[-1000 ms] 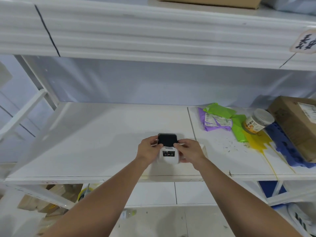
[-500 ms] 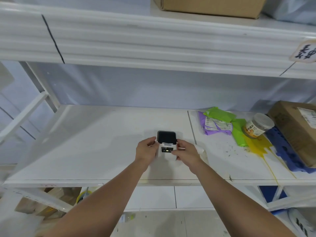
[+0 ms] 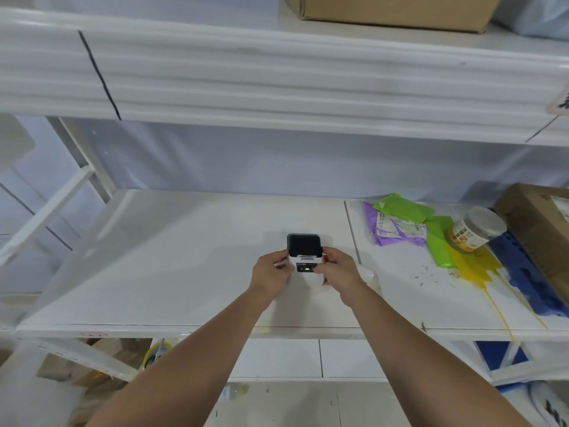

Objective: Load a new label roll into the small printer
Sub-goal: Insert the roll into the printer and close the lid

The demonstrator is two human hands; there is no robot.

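The small white printer (image 3: 304, 260) with a dark top panel stands on the white shelf (image 3: 172, 272), near its middle. A small light glows on its front panel. My left hand (image 3: 271, 274) grips the printer's left side and my right hand (image 3: 340, 271) grips its right side. A white object (image 3: 368, 277) peeks out behind my right hand; I cannot tell whether it is a label roll.
Purple and green mailer bags (image 3: 403, 224) lie to the right, beside a tipped jar (image 3: 475, 229) with a yellow spill (image 3: 474, 268), blue foam (image 3: 523, 272) and a cardboard box (image 3: 542, 232). An upper shelf beam (image 3: 277, 78) hangs overhead. A tape roll (image 3: 158, 352) sits below.
Both hands stay on the printer. The printer and hands sit slightly farther onto the shelf than a second ago, and the front light now shows.
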